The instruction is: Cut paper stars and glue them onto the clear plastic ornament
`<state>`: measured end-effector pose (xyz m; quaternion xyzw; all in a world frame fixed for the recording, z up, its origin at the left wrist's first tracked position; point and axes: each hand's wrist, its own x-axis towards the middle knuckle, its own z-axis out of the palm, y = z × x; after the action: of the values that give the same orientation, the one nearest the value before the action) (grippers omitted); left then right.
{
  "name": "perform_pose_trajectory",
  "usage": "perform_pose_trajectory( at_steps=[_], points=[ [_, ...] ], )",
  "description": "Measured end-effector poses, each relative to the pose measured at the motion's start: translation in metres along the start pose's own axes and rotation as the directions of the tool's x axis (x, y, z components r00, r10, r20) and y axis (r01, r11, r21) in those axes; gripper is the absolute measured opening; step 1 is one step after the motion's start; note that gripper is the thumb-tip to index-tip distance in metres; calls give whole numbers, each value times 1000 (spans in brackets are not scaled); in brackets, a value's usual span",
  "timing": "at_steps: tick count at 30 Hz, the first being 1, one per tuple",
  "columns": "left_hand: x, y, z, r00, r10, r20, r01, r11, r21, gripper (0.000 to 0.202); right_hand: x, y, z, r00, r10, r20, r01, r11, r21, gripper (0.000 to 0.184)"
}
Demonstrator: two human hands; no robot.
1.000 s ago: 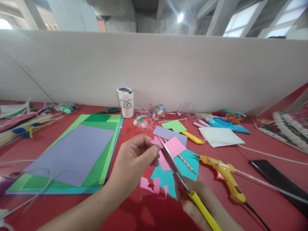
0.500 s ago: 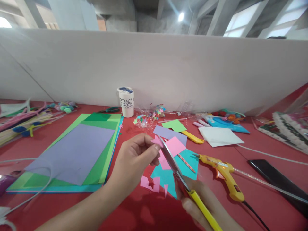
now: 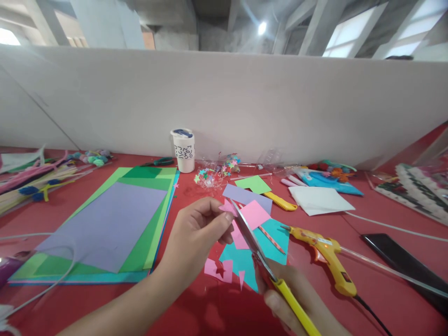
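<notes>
My left hand (image 3: 201, 228) pinches a small pink paper piece (image 3: 227, 207) with pointed edges, perhaps a star, between thumb and fingers. In my right hand (image 3: 290, 289) is a pair of scissors (image 3: 249, 232) with a yellow handle, fingers wrapped round it. The blades slant up to the left and their tip is against the pink piece. Below lie a pink offcut (image 3: 217, 269) with a star-like gap and a thin pink sliver (image 3: 241, 279). Behind the blades are a pink sheet (image 3: 257, 213), a teal sheet (image 3: 233, 259) and a striped pencil (image 3: 273, 240).
A yellow glue gun (image 3: 325, 249) and a black phone-like slab (image 3: 392, 254) lie at right. Stacked coloured paper (image 3: 112, 224) covers the left. Further back stand a white cup (image 3: 184, 151), star confetti (image 3: 213, 172), a yellow cutter (image 3: 282, 201) and a white wall (image 3: 224, 98).
Both hands hold the same grip and almost the same position. The whole view has shifted very slightly; nothing else visibly differs.
</notes>
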<state>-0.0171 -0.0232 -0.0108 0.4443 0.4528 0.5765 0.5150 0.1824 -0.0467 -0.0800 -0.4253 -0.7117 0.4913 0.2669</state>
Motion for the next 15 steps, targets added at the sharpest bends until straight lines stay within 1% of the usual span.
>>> perform_pose_trajectory(
  at_steps=[3,5,10,12,15],
  points=[
    [1,-1,0,1000,-4,4,4,1000,-21,13,6,-9,1,999,-27,21,26,999,23,41],
    [1,-1,-1,1000,-3,13,3,999,-31,13,8,-11,1,1000,-25,10,25,999,23,46],
    [0,0,0,1000,-4,15,5,999,-53,12,12,-11,4,1000,30,-5,-30,999,-15,60],
    [0,0,0,1000,-6,14,7,998,-62,12,13,-11,4,999,34,-9,-34,999,-36,60],
    [-1,-1,0,1000,-2,22,4,998,-69,12,15,-11,4,1000,5,-27,-7,998,-61,57]
  ],
)
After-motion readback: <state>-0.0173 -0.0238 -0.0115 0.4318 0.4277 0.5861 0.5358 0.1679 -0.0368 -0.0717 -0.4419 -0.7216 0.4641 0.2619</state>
